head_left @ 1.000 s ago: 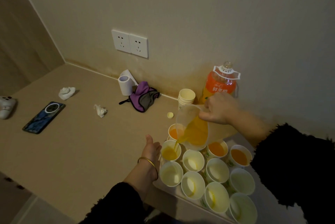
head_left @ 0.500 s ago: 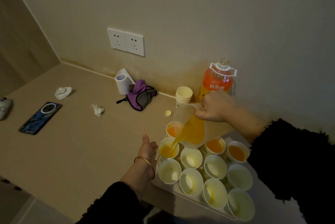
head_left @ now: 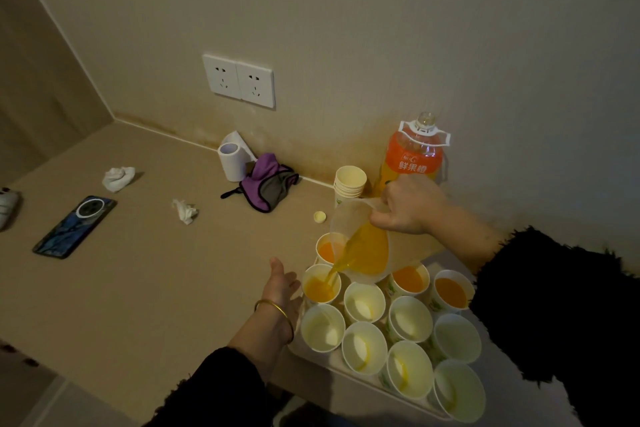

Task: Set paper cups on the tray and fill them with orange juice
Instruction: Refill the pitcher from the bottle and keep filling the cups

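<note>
On the bench (head_left: 138,271), near its right end, a pale tray (head_left: 322,359) is set with paper cups in rows. Above the tray's far rows, a clear plastic jug (head_left: 367,246) is held tilted by the right grip (head_left: 408,207), whose fingers are curled round the jug's rim and upper wall. A thin stream of orange juice is seen running from the jug's lip into the cup being filled (head_left: 321,284), which stands at the left edge of the second row and is already partly full. Juice is also seen in three far-row cups (head_left: 453,291). The seven nearer cups (head_left: 364,347) are shown unfilled, some with a faint yellow streak inside.

The left grip (head_left: 282,288) is held open, its fingers relaxed and grasping nothing, just beside the tray's left edge and the cup being filled; whether that cup is touched cannot be told. A gold bangle (head_left: 277,309) is worn on that wrist.

Behind the tray, an orange juice bottle (head_left: 412,156) stands uncapped against the wall, with a stack of spare cups (head_left: 349,184) just beside it and a small yellow cap (head_left: 319,216) lying near. Farther left, a purple cloth (head_left: 268,184), a paper roll (head_left: 231,162), two crumpled tissues (head_left: 118,178) and a phone (head_left: 74,226) are spread over the bench.
</note>
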